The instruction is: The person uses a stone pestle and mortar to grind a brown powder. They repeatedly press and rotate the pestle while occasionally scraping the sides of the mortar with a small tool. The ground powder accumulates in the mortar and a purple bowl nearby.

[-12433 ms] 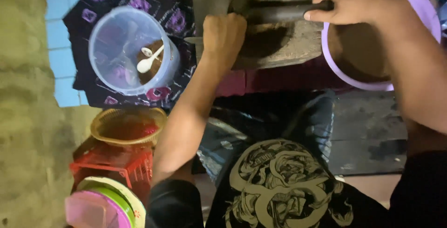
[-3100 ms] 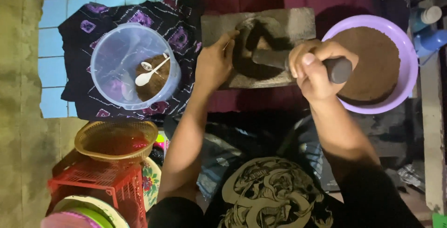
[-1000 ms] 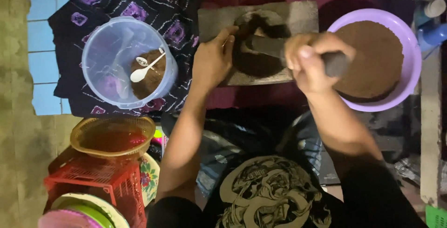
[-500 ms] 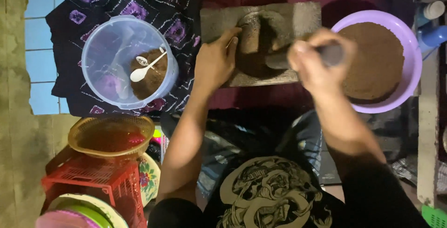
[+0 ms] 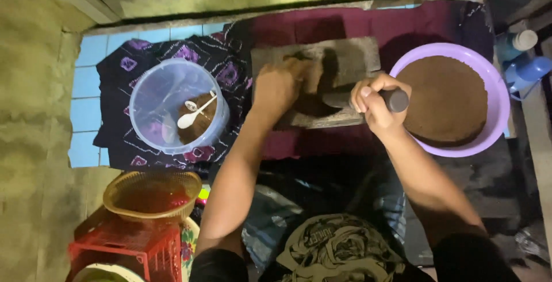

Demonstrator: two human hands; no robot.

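Observation:
A flat grey grinding stone [image 5: 351,57] lies in front of me on a dark red cloth, smeared with dark brown paste. My right hand [image 5: 374,101] is shut on one end of a dark stone roller [image 5: 397,99] that lies across the slab. My left hand [image 5: 279,86] rests on the slab's left part, fingers over the roller's other end and the paste; whether it grips is unclear. A purple basin [image 5: 494,115] full of brown ground paste stands right of the slab.
A clear plastic tub [image 5: 155,92] holding a white spoon [image 5: 195,115] and some brown paste sits on a black-and-purple patterned cloth at left. A woven basket [image 5: 152,193] rests on a red crate [image 5: 126,247] at lower left. Blue bottles [image 5: 526,57] stand far right.
The roller and both hands have shifted a little over the slab between frames, back and forth. The tub, basin and basket stay put; the camera view has drifted slightly.

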